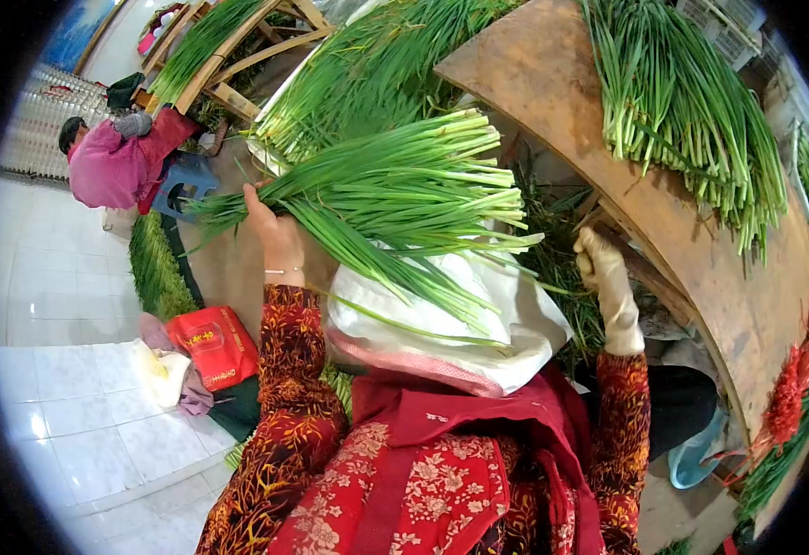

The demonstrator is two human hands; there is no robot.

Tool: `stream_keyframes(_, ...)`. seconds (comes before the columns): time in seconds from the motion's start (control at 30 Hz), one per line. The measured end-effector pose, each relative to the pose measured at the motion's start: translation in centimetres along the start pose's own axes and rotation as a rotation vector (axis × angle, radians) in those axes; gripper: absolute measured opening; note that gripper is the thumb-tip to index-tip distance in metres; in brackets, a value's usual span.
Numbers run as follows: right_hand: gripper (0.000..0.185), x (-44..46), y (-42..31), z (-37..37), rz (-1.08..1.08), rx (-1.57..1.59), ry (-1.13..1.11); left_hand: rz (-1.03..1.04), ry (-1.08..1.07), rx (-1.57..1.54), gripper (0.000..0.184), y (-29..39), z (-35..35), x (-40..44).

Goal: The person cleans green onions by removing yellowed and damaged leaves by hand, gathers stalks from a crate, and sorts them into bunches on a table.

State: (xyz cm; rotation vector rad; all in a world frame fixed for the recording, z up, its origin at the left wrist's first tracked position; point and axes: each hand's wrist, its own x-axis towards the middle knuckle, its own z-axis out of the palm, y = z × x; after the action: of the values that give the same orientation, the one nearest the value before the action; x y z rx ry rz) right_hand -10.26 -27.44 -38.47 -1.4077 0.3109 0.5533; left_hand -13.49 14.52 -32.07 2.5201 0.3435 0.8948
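Red apron (450,490) nearest, L hand (277,239) grips green bundle (395,180) by leafy end (227,209), stems (487,180) twd clenched R hand (605,277).

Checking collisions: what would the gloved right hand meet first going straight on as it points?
Likely the wooden board, at its edge, unless the right hand is lower; depth is unclear.

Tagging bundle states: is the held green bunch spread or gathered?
Spread: the green bunch fans out toward its pale ends and narrows at the left hand.
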Motion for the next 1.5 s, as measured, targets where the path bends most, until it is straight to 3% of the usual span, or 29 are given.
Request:
stream_keyframes(0.03, 0.038, -0.5, 0.5, 0.3, 0.000, -0.069, 0.072, -0.002, -0.003, -0.004, 0.024, -0.5, 0.3, -0.3)
stream_keyframes(0.07, 0.046, -0.6, 0.4, 0.7, 0.012, -0.049, 0.001, -0.015, 0.013, -0.058, 0.028, -1.6, 0.7, -0.5)
stream_keyframes(0.13, 0.043, -0.9, -1.1, 3.8, -0.078, -0.055, -0.118, -0.017, 0.029, -0.116, 0.031, -2.0, 0.9, -0.7)
stream_keyframes(0.23, 0.037, 1.1, -0.4, 6.4, -0.164, -0.057, -0.287, -0.025, 0.064, 0.157, 0.032, -0.2, -0.3, -0.5)
stream_keyframes(0.3, 0.035, 0.6, -0.6, 6.9, -0.222, 0.000, -0.193, -0.275, -0.149, 0.158, 0.034, 2.3, -1.2, -0.3)
stream_keyframes(0.37, 0.037, -0.7, -0.4, 5.8, -0.312, -0.443, 0.006, -0.279, -0.138, 0.142, 0.033, 2.6, -1.0, -0.6)
stream_keyframes(0.43, 0.049, -1.2, 2.5, 2.9, -0.147, -0.758, 0.150, -0.283, -0.135, 0.117, 0.031, 0.7, -0.1, -0.8)
stream_keyframes(0.47, 0.054, -1.6, 5.0, 1.1, -0.039, -0.453, 0.239, -0.392, -0.027, -0.456, 0.029, -2.5, 1.5, -0.9)
stream_keyframes(0.5, 0.053, -0.5, 7.8, -3.0, 0.172, -1.158, 0.166, -0.441, 0.025, -0.746, 0.028, -3.1, 1.9, -1.0)
stream_keyframes(0.53, 0.052, 1.9, 15.5, -8.6, 0.303, -1.288, 0.247, -0.487, 0.091, -1.034, 0.026, -3.7, 2.3, -1.1)
stream_keyframes(0.6, 0.050, 1.2, 14.2, -7.7, 0.261, -1.215, 0.232, -0.595, 0.106, -1.057, 0.024, -2.1, 2.0, -0.7)
stream_keyframes(0.7, 0.059, -1.0, 7.6, -3.5, 0.123, -1.017, 0.146, -0.523, 0.079, -1.146, 0.026, -4.1, 2.5, -1.0)
stream_keyframes(0.73, 0.059, -2.3, 2.0, 0.4, 0.040, -0.637, 0.025, -0.582, 0.090, -1.162, 0.029, -3.3, 2.2, -0.8)
stream_keyframes(0.77, 0.059, -0.8, 1.9, 2.0, -0.167, -0.346, -0.123, -0.576, 0.087, -1.160, 0.029, -2.6, 2.1, -0.6)
stream_keyframes(0.83, 0.056, -0.9, -3.9, 6.5, -0.252, 0.014, -0.454, -0.708, 0.176, -1.221, 0.031, -1.8, 2.0, -0.1)
stream_keyframes(0.87, 0.053, 0.5, -3.7, 8.1, -0.336, 0.212, -0.543, -0.703, 0.184, -1.226, 0.031, -2.3, 2.2, -0.2)
stream_keyframes(0.9, 0.047, 0.1, -5.1, 9.1, -0.254, 0.297, -0.481, -0.698, 0.191, -1.236, 0.029, -2.8, 2.5, -0.3)
stream_keyframes(1.0, 0.037, 1.5, -4.8, 9.6, -0.319, 0.194, -0.446, -0.711, 0.215, -1.247, 0.029, -3.8, 2.7, -0.7)
stream_keyframes(1.07, 0.031, 0.1, -4.5, 9.4, -0.241, -0.005, -0.363, -0.733, 0.213, -1.247, 0.030, -3.5, 2.8, -0.8)
stream_keyframes(1.17, 0.029, -0.7, -1.3, 9.3, -0.116, 0.141, -0.321, -0.839, 0.252, -1.289, 0.030, -2.6, 2.5, -0.9)
stream_keyframes(1.23, 0.035, -2.0, -1.0, 10.0, -0.171, 0.125, -0.283, -0.727, 0.116, -1.291, 0.029, -2.8, 2.4, -0.8)
stream_keyframes(1.33, 0.041, -1.8, 0.6, 10.2, -0.254, 0.166, -0.356, -0.715, 0.159, -1.292, 0.029, -2.4, 2.1, -0.4)
stream_keyframes(1.47, 0.035, -1.3, 1.3, 9.3, -0.322, -0.190, -0.320, -0.599, 0.117, -1.211, 0.029, -2.8, 1.9, -0.8)
stream_keyframes(1.5, 0.033, -1.3, 1.3, 9.1, -0.340, -0.342, -0.271, -0.479, 0.076, -0.994, 0.029, -1.9, 1.6, -1.0)
